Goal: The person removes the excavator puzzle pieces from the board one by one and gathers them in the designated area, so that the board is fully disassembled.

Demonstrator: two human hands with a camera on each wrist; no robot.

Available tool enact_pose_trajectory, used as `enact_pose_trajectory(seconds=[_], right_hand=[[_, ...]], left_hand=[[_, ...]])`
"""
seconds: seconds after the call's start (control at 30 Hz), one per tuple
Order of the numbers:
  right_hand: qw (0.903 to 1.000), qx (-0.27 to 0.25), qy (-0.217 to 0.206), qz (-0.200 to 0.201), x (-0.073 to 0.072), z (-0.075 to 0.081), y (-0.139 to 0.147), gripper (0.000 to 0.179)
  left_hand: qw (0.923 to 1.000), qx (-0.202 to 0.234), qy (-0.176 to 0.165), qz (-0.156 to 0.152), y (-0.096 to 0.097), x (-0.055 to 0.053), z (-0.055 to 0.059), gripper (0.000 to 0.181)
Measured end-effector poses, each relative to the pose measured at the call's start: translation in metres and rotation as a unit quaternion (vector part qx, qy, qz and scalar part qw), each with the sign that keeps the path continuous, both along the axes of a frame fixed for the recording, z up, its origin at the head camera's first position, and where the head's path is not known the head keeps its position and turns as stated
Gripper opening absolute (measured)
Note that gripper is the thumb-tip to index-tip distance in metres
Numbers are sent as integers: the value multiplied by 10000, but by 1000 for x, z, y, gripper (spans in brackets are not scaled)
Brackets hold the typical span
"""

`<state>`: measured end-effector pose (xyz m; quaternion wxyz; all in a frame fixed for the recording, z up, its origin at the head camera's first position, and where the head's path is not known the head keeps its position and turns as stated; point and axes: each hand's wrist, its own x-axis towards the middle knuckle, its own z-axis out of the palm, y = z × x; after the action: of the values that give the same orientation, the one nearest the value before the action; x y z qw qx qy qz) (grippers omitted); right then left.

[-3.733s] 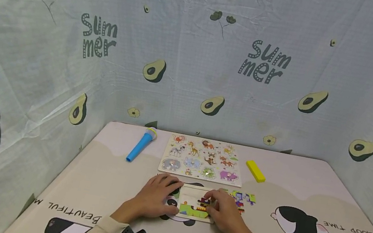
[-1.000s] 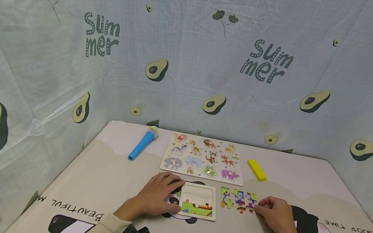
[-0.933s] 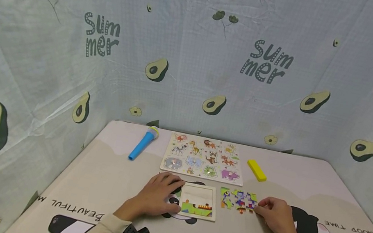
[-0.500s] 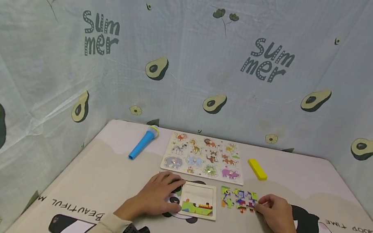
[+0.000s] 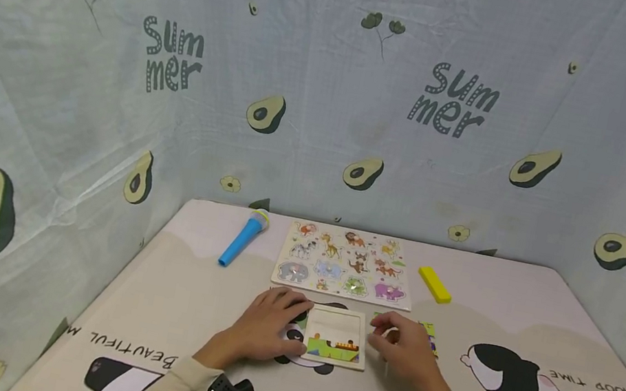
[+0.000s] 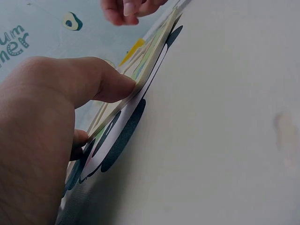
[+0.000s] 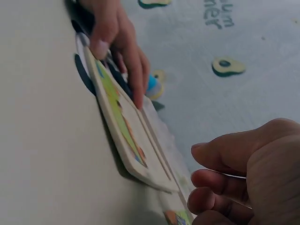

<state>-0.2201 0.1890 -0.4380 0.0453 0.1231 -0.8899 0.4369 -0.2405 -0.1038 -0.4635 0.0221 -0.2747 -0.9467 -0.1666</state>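
Note:
My left hand (image 5: 268,324) grips the left side of a small wooden jigsaw tray (image 5: 337,322), thumb at the near corner and fingers toward the far one. Inside the tray, a green, yellow and red strip of picture (image 5: 332,350) lines the near side; the rest shows bare wood. Just off the tray's right edge is my right hand (image 5: 402,347). In the right wrist view its thumb and fingers (image 7: 204,178) are loosely bent, with a gap and nothing visible between them. Loose jigsaw pieces (image 5: 428,329) lie partly hidden behind this hand.
A larger animal puzzle board (image 5: 346,263) lies behind the tray. To its left is a blue toy microphone (image 5: 242,241), to its right a yellow block (image 5: 434,285). The table (image 5: 194,300) has printed dogs, and a printed sheet (image 5: 320,85) stands around its back.
My right hand has moved left from the right edge of the loose pieces to beside the tray, now covering most of them. The left hand stays on the tray.

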Motion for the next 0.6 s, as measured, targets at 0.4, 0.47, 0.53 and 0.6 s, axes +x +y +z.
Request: enact_pose_trajectory(seconds=[0.4, 0.47, 0.53, 0.6], right_hand=[[9890, 595, 185, 1344, 5, -10, -56, 36], [9889, 647, 199, 1322, 6, -12, -59, 37], [9891, 640, 208, 1312, 6, -15, -61, 36], [9898, 656, 167, 1251, 7, -17, -63, 34]], left_hand=[[9999, -62, 111, 36, 2, 0, 4, 75], [9999, -67, 90, 40, 2, 0, 5, 75], [9999, -72, 67, 36, 1, 1, 5, 75], [10000, -74, 54, 31, 1, 1, 5, 76]])
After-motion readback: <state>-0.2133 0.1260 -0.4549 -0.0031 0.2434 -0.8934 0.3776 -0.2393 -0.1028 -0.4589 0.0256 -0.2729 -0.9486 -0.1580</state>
